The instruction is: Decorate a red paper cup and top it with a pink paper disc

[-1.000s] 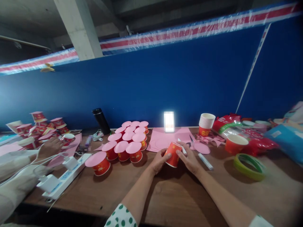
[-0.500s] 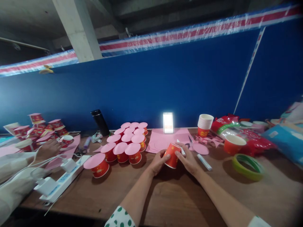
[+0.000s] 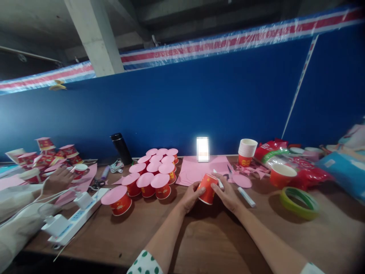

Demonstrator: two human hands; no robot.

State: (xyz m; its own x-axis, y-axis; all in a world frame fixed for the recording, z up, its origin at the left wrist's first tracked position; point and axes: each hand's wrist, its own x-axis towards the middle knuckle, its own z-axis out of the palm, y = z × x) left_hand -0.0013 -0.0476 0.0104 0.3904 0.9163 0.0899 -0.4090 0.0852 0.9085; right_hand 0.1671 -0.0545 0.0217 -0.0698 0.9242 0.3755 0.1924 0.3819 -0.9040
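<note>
Both hands are closed around a red paper cup (image 3: 208, 193) with gold print, tilted above the brown table. My left hand (image 3: 191, 197) grips its left side, thumb on the front. My right hand (image 3: 229, 195) grips the right side. By my right fingers a white thing (image 3: 220, 182) shows; whether it is held or lies behind, I cannot tell. Beyond the cup lies a pink paper sheet (image 3: 188, 167) with a round outline. A pink paper disc (image 3: 242, 180) and a white stick (image 3: 246, 197) lie right of my right hand. Several upside-down red cups topped with pink discs (image 3: 146, 180) stand left.
A stack of paper cups (image 3: 246, 152), a single cup (image 3: 283, 176), green tape (image 3: 299, 203) and red plastic packaging (image 3: 308, 171) occupy the right side. At left are a power strip (image 3: 76, 217), a black flask (image 3: 121, 148) and another person's hand (image 3: 58, 180) near more cups.
</note>
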